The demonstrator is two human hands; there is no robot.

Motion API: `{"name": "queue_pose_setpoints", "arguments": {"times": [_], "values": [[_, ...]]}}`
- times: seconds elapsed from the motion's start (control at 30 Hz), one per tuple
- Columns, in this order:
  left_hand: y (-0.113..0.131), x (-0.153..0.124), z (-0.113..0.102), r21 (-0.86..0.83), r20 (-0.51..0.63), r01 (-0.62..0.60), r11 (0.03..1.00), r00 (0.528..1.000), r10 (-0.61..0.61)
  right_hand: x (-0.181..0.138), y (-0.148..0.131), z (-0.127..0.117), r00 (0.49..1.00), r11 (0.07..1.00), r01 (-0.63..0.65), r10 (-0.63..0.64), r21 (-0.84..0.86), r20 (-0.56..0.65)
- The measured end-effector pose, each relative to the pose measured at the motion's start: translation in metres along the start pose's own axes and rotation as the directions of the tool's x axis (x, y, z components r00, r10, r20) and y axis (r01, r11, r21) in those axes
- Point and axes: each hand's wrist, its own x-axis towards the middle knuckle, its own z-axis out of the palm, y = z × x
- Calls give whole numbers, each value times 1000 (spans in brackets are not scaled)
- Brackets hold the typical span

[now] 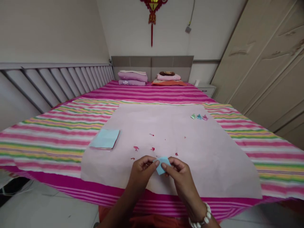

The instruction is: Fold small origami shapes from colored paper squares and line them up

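Note:
Between my two hands is a small folded piece of light blue paper (163, 171), held just above the near part of a pale sheet (213, 164). My left hand (143, 171) pinches its left edge between thumb and fingers. On the other side my right hand (179, 172) grips it, the thumb lying across the front and the fingers behind. A bracelet of white beads (200, 221) circles the right wrist. The fingers cover parts of the folds.
A stack of square paper (106, 138), light blue on top, lies at the left. Three small folded paper shapes, green (193, 116), blue (199, 117) and pink (205, 117), sit at the far right. Several red scraps (152, 148) dot the sheet. A white rail (59, 84) borders the bed's left.

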Motion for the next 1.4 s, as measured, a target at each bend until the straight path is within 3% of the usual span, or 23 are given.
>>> {"name": "queue_pose_setpoints", "arguments": {"times": [0.23,0.4,0.63,0.77,0.93,1.2,1.4], "values": [[-10,-5,-4,-31,123,77,997,990,-73,2,-15,-5,998,1000,23,-22,15,-65],[-7,-8,-3,17,207,118,993,971,-119,2,-18,-8,999,999,39,-39,-26,-22],[4,-2,-4,17,186,28,999,982,-30,-1,-29,-6,991,992,61,-47,-110,125],[6,-3,-3,-6,170,19,1000,985,-17,-2,-26,-6,995,993,44,-33,-108,98],[5,-9,3,-132,142,93,987,987,-74,-2,-22,-8,997,994,32,-24,-105,74],[10,-10,6,-230,-7,123,965,992,-128,-6,-21,-7,995,996,94,-94,-3,23],[11,-12,11,-273,-71,-11,962,997,-9,-9,-19,-10,997,997,71,-72,10,39]]}}
